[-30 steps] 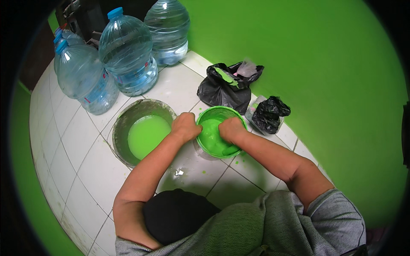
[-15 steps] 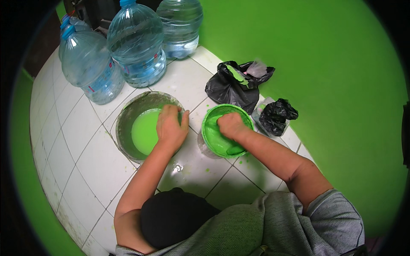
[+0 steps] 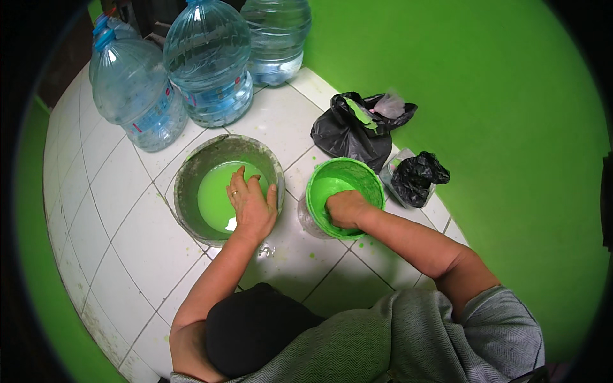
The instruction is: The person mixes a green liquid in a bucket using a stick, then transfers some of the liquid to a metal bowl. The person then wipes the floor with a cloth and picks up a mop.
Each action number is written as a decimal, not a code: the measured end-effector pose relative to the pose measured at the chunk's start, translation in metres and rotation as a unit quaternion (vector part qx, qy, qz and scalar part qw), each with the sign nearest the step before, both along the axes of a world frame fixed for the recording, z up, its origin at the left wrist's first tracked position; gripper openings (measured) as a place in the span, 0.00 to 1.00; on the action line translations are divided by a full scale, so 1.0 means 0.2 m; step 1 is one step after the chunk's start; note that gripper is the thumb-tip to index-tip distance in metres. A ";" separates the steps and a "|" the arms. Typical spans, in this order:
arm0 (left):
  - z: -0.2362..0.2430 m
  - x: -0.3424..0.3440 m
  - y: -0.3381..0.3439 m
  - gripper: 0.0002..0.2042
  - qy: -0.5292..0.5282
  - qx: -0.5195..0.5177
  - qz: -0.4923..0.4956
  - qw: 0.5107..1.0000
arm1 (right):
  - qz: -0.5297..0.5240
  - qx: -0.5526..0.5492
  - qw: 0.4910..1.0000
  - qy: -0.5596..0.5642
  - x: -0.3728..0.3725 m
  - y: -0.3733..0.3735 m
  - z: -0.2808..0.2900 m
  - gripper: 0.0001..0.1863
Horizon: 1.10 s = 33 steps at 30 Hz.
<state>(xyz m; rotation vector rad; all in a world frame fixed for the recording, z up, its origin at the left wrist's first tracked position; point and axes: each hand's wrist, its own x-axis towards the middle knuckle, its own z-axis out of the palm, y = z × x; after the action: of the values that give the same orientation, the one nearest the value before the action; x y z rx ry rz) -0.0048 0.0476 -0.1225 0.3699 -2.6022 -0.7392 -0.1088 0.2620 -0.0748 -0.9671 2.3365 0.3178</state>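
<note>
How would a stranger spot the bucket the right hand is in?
From the green wall, look to the white tiles beside it. On them, find the smaller bucket, with the right hand inside. Its bright green rim sets it apart from the larger grey bucket.

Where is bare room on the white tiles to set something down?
White tiles lie bare left of the wide grey bucket, in front of the large transparent bluish plastic bottles. It is crowded between the round green-rimmed bucket and the green wall: two black plastic bags stand there.
</note>
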 end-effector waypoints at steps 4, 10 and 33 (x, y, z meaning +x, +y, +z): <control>0.00 0.00 0.00 0.22 -0.007 0.007 0.004 1.000 | -0.029 -0.062 0.997 0.038 -0.03 -0.03 -0.05 0.12; -0.01 -0.01 0.00 0.21 -0.015 0.013 0.003 1.000 | 0.047 -0.103 0.978 0.174 -0.13 0.04 -0.17 0.11; -0.01 -0.01 0.01 0.21 -0.032 0.019 0.010 0.999 | -0.035 -0.067 0.994 0.084 -0.13 0.01 -0.01 0.12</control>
<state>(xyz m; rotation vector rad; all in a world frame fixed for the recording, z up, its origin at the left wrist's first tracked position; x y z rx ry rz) -0.0070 0.0488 -0.1254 0.4385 -2.6432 -0.7828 -0.1350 0.2642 -0.0774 -0.9513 2.5650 0.2250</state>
